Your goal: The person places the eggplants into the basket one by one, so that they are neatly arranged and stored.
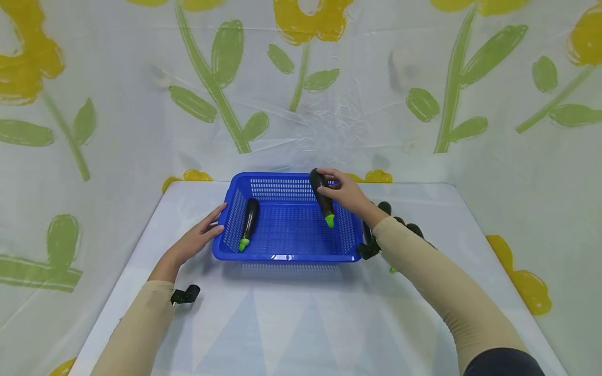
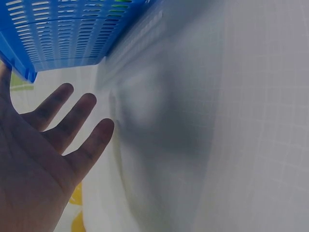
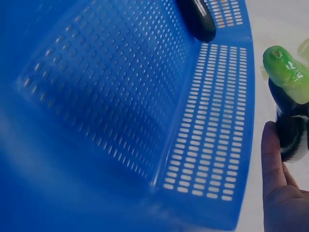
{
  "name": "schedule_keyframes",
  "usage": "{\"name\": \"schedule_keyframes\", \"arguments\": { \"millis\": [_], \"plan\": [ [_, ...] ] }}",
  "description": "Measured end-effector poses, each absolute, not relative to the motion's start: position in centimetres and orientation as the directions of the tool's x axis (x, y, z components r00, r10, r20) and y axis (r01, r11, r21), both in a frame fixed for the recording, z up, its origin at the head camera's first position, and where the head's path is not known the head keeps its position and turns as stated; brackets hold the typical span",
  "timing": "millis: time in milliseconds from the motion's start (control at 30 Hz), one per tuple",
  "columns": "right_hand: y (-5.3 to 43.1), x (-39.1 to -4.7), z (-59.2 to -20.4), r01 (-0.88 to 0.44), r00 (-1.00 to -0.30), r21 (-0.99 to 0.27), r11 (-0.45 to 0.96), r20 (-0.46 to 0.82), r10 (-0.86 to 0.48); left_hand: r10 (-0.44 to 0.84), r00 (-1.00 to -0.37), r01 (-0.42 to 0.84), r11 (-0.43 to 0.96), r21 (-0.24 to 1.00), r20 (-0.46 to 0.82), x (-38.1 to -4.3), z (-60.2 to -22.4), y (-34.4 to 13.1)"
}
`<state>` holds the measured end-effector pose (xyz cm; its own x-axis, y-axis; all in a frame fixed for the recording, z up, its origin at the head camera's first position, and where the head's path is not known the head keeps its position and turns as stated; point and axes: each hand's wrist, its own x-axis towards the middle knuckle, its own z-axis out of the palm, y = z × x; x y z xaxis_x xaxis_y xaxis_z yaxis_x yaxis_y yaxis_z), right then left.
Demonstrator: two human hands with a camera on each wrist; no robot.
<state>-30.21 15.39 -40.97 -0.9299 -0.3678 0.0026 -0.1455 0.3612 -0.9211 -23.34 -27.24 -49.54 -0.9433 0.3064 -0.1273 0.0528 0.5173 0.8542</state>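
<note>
A blue plastic basket (image 1: 287, 257) with slotted walls sits on the table. Inside it, along the left wall, lies a dark eggplant (image 1: 251, 215) with a green stem end. My right hand (image 1: 347, 194) holds a second eggplant (image 1: 322, 194) between thumb and fingers above the basket's right part, its green end pointing down and toward me. The right wrist view shows that green stem end (image 3: 287, 72) close up, beyond the basket wall. My left hand (image 1: 197, 239) touches the basket's left rim, and its fingers are spread and fairly straight in the left wrist view.
Several more eggplants (image 1: 384, 207) lie on the table right of the basket, partly hidden by my right forearm. The pale table (image 1: 282, 324) meets flower-printed sheeting (image 1: 357, 120) at the back and sides. A small black device (image 1: 185, 295) is on my left wrist.
</note>
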Motion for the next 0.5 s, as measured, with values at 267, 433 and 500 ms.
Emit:
{"name": "schedule_keyframes", "arguments": {
  "millis": [267, 433, 500],
  "plan": [
    [13.9, -30.5, -41.1, -0.118, -0.926, -0.923, 0.365, -0.03, -0.375, 0.303, -0.946, 0.061, 0.518, 0.853, -0.117, -23.3, -49.5, -27.3],
    [12.6, -30.5, -41.5, -0.11, -0.924, -0.901, 0.42, -0.063, -0.377, 0.295, -0.946, 0.049, 0.534, 0.844, -0.131, -23.1, -49.2, -26.9],
    [12.0, -30.5, -41.6, -0.11, -0.922, -0.898, 0.427, -0.069, -0.382, 0.292, -0.947, 0.043, 0.532, 0.846, -0.135, -22.9, -48.9, -26.7]
  ]
}}
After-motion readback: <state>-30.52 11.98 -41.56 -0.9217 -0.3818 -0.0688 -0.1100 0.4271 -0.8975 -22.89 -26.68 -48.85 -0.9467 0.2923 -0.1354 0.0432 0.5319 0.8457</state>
